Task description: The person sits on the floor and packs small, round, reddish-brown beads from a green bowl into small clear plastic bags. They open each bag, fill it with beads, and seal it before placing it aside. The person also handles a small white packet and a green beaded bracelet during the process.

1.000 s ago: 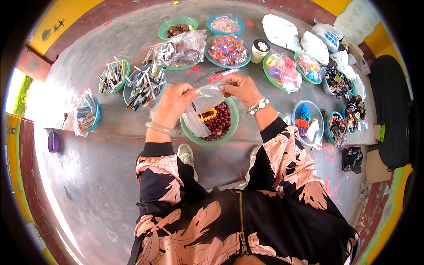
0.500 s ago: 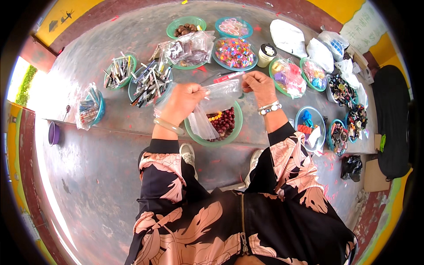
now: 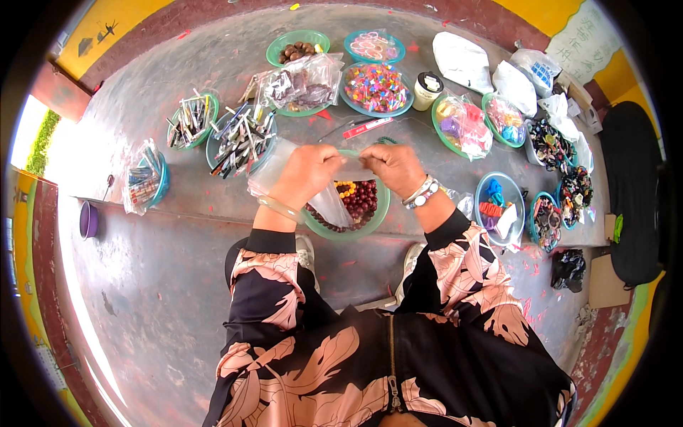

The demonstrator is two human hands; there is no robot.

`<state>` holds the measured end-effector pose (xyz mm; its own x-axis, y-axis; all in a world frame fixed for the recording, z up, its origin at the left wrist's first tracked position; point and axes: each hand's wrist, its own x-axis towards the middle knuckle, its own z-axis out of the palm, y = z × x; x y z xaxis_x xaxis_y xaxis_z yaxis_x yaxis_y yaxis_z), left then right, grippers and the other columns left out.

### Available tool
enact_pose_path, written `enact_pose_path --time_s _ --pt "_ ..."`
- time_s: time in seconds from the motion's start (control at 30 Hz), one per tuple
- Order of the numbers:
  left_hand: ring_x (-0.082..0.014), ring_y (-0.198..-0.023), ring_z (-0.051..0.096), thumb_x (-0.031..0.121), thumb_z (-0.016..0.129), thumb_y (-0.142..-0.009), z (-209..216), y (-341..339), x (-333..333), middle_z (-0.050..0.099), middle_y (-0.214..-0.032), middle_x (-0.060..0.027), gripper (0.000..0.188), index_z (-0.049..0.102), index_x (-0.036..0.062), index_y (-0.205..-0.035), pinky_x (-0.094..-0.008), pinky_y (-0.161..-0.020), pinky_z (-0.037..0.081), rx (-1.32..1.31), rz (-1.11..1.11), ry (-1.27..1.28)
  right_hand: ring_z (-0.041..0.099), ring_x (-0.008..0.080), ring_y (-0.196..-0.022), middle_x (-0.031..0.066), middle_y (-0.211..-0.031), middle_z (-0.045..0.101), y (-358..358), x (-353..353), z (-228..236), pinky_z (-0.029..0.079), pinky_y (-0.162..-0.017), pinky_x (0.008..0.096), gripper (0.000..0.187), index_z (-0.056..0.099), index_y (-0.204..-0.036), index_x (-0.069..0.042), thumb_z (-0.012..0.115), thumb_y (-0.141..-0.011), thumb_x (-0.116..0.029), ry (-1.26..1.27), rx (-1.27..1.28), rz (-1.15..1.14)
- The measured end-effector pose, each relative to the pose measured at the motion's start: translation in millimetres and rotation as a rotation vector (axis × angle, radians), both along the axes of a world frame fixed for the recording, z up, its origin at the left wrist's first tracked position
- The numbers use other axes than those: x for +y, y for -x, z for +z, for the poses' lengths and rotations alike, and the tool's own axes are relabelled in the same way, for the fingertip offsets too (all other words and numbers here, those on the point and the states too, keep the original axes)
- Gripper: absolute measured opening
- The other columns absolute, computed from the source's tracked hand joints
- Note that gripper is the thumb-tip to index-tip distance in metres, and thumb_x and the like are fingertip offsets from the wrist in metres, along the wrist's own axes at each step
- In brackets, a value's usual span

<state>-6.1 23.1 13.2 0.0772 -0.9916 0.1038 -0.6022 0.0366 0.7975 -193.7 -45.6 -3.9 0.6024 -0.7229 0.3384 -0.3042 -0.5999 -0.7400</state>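
Observation:
A clear plastic bag (image 3: 329,205) stretches between my two hands, above a green bowl (image 3: 350,234). My left hand (image 3: 307,173) pinches it at one side, with more clear plastic fanning out beyond the wrist. The fingers of my right hand (image 3: 395,169) are closed on the opposite edge of the same bag. Dark red beads (image 3: 364,202) lie in the bowl with a few yellow beads (image 3: 346,189), partly covered by the plastic. Just past my hands, a red and white packet (image 3: 368,127) rests on the ledge.
Bowls of pens (image 3: 242,142) stand to the left. Farther back are a bowl of colourful small pieces (image 3: 376,88), a stack of plastic packets (image 3: 302,82) and a lidded cup (image 3: 427,91). On the right sit a basin with scrunchies (image 3: 492,206), dark hair ties (image 3: 551,144) and white bags (image 3: 462,60).
My right hand has moved left and down, close to my left hand. My left hand has shifted slightly right, and the stretch of bag between them is shorter.

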Motion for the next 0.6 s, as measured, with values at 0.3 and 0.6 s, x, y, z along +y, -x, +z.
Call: enact_pose_path --time_s 0.3,0.6 --pt "-0.0117 -0.081 0.058 0.024 0.060 -0.085 13.2 -5.6 1.5 0.060 -0.090 -0.0072 0.026 0.059 -0.0010 -0.094 -0.0274 -0.073 0.049 0.943 0.027 -0.142 0.053 0.0064 -0.055 0.0027 -0.065 0.058 24.2 -26.0 6.0 0.048 -0.049 0.0229 0.020 0.061 -0.081 0.000 0.056 -0.086 -0.019 -0.249 -0.121 -0.345" --pt "-0.0079 -0.080 0.057 0.004 0.061 -0.078 4.2 0.9 2.0 0.062 -0.085 -0.0029 0.022 0.058 -0.0030 -0.099 -0.0230 -0.072 0.046 0.581 -0.315 -0.235 0.053 0.0084 -0.058 0.0028 -0.067 0.058 18.9 -22.7 4.2 0.048 -0.056 0.0256 0.024 0.063 -0.086 -0.001 0.057 -0.086 -0.024 -0.143 0.013 -0.132"
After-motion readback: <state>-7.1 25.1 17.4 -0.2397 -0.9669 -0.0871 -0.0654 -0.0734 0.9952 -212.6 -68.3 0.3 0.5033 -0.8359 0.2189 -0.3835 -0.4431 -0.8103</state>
